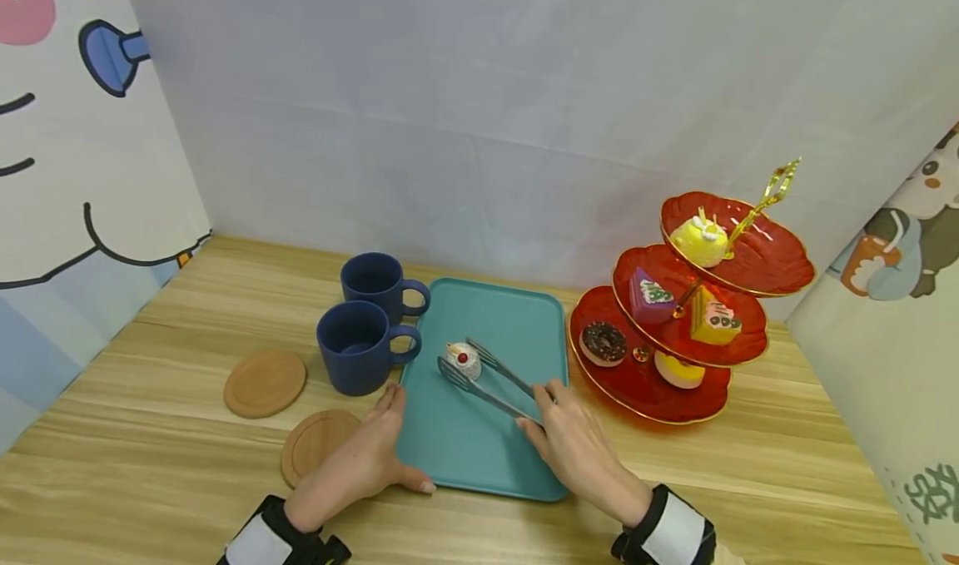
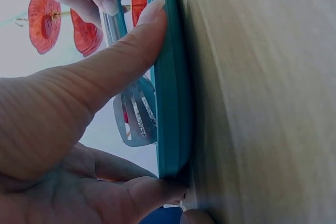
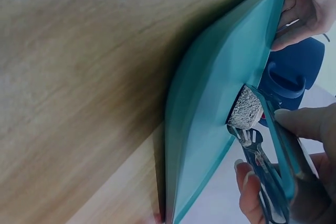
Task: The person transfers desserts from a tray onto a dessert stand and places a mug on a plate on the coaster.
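Observation:
My right hand grips a pair of metal tongs, thumb on one arm and fingers on the other. The slotted tips stand on either side of a small speckled white cake with a red berry on top. That cake rests on a teal tray; whether both tips touch it I cannot tell. At the tray's near left corner is my left hand, fingers extended along the left side and thumb against the front rim. Its lower fingertips are partly hidden in the left wrist view.
Two blue mugs stand left of the tray, handles toward it. Two round wooden coasters lie nearby, one partly behind my left hand. On the right rises a red three-tier stand with several cakes and a chocolate donut.

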`<state>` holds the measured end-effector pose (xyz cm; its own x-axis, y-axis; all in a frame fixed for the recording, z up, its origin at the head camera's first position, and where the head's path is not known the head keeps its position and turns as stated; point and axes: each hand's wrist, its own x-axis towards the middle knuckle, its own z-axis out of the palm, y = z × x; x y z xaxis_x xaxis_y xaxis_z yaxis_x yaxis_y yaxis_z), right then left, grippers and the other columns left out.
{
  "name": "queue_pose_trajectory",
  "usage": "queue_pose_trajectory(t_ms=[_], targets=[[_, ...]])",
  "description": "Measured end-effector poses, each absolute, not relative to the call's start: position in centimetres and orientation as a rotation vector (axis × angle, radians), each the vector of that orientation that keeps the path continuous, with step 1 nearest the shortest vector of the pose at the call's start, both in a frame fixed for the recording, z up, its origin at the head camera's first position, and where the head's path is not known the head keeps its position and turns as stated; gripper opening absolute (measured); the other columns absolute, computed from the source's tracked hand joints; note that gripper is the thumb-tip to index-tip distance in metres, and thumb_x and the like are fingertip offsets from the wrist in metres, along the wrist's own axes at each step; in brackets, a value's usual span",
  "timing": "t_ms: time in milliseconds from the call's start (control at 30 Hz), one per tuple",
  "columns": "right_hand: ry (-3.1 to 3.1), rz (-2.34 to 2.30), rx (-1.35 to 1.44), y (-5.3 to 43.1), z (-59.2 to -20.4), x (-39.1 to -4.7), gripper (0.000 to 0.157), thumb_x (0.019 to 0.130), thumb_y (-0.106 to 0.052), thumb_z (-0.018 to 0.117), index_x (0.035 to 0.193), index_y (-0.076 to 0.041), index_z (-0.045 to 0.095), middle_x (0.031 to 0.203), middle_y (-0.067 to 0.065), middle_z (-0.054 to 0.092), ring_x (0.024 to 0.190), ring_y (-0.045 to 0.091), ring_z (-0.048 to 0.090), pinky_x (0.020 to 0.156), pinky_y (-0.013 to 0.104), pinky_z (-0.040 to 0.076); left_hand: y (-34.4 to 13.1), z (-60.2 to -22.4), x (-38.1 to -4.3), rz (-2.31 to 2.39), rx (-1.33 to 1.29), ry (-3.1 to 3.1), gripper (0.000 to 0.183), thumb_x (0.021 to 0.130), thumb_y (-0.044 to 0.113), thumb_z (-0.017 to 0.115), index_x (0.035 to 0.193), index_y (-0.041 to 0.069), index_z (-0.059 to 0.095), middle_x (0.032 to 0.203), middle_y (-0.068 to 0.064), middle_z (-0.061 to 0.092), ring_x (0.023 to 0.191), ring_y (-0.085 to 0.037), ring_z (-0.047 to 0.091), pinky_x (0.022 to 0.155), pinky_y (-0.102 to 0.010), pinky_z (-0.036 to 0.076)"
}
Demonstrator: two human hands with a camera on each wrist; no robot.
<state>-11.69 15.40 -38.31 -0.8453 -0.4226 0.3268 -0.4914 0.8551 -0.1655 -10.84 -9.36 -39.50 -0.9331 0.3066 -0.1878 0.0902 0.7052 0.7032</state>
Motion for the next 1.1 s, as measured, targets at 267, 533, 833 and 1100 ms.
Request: queue_pose_trajectory(t_ms=[267,533,833,1100], targets=[[-2.785,0.358,0.668,15.6,-38.1,-11.4,0.035,0.079,-0.018,0.076,0.102,0.007,0.065,0.083,0.013,0.056,0.054,0.016,0.047,0.043,0.028,0.043,-9.2,-39.6,-10.9,1.049,0.301,2.612,0.125,0.057,0.026,0.090,0.142,-0.023,0.014,0.148,-0.044,0.012,0.135,-0.050,0.018,0.107,-0.061,0.030],[-2.785,0.367,0.656,16.1,-37.5,-10.9,0.036,0.079,-0.017,0.076,0.103,0.007,0.065,0.084,0.013,0.056,0.060,0.016,0.047,0.046,0.029,0.046,-9.2,-39.6,-10.9,1.055,0.296,2.609,0.124,0.057,0.025,0.090,0.142,-0.023,0.014,0.147,-0.044,0.012,0.135,-0.051,0.018,0.106,-0.061,0.030],[-2.783,0.395,0.631,17.2,-36.6,-10.3,0.036,0.078,-0.016,0.077,0.104,0.007,0.067,0.089,0.013,0.060,0.065,0.018,0.052,0.052,0.036,0.050,-9.2,-39.6,-10.9,1.062,0.302,2.618,0.125,0.056,0.025,0.091,0.141,-0.024,0.014,0.147,-0.045,0.012,0.135,-0.051,0.018,0.107,-0.061,0.029],[-2.770,0.410,0.586,18.3,-34.8,-9.2,0.034,0.076,-0.013,0.078,0.103,0.005,0.068,0.086,0.010,0.059,0.057,0.015,0.047,0.047,0.031,0.046,-9.2,-39.5,-11.0,1.046,0.296,2.613,0.125,0.057,0.025,0.090,0.142,-0.023,0.013,0.147,-0.044,0.012,0.135,-0.051,0.018,0.107,-0.061,0.030]])
